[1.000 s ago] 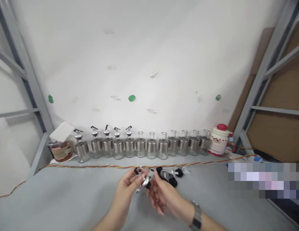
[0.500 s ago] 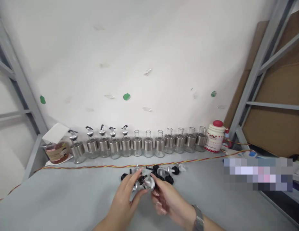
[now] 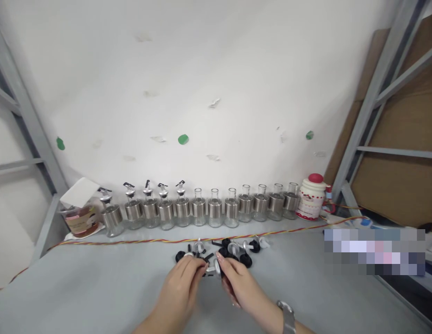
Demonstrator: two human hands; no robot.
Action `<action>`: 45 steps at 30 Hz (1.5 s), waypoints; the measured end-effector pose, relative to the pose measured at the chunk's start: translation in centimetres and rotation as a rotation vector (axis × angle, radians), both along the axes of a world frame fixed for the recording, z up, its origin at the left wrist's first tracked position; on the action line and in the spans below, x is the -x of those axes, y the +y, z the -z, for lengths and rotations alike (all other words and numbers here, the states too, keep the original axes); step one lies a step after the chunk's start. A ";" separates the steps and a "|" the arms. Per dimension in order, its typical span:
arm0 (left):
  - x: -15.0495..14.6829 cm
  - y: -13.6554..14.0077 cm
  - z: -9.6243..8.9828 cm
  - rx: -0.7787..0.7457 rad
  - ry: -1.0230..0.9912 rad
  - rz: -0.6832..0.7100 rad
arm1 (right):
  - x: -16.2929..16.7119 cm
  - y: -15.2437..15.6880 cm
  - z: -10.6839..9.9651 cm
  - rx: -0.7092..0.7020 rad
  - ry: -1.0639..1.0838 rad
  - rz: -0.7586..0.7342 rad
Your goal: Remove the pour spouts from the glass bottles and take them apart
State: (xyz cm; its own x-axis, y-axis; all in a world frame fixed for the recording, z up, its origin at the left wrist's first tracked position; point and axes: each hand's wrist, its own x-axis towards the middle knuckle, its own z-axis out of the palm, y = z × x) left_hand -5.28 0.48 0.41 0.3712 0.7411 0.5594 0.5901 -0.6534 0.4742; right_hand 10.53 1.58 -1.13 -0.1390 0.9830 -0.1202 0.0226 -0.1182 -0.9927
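Right hand (image 3: 238, 278): thumb and fingers clamped on the dark base of 1 spout (image 3: 216, 268). Spout lies on its side between the 2 hands, low over the worktop (image 3: 114, 287), silver nozzle toward the left. Left hand (image 3: 181, 280): fingertips bunched together at the nozzle end; cannot tell if they grip it, own fingers hide the contact. Just beyond, loose parts (image 3: 245, 260), black and silver, heaped close; left hand covers some. A twisted cord (image 3: 132, 241) runs between heap and bottles (image 3: 215, 211): 12 in a row, leftmost 5 topped with spouts. Jar (image 3: 311, 199) at right end, cup (image 3: 81, 221) at left.
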 end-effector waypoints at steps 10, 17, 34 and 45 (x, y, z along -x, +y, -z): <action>0.3 -0.3 -0.8 0.016 0.279 0.005 | -0.3 -0.7 0.3 -0.141 -0.138 0.014; -0.2 -0.4 -0.3 0.119 0.025 -0.061 | 0.1 -2.1 -0.6 -0.238 -0.268 0.063; 2.5 3.8 1.4 -0.060 0.120 -0.292 | -1.2 0.5 -1.2 0.208 0.112 0.092; -0.5 -0.9 0.9 -0.370 0.300 -0.082 | -0.5 -1.4 -1.4 0.723 0.535 -0.337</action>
